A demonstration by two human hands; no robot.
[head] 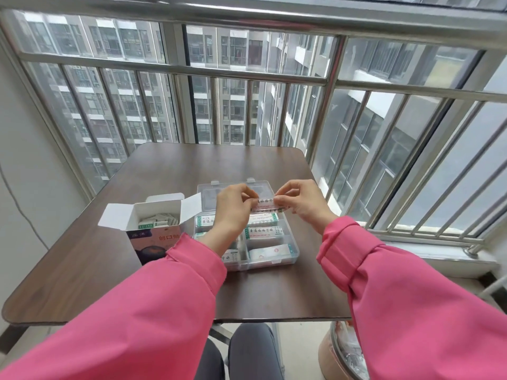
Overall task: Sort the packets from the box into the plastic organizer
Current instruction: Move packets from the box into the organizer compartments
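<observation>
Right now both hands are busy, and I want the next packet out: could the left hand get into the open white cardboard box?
Probably yes: the open white cardboard box stands beside the left hand, its flaps open, once it lets go of the white packet.

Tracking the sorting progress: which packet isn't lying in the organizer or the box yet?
The packet pinched by its ends between left hand and right hand, above the organizer.

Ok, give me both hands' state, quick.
Left hand: fingers pinch the left end of a packet above the organizer.
Right hand: fingers pinch the same packet's right end.
</observation>
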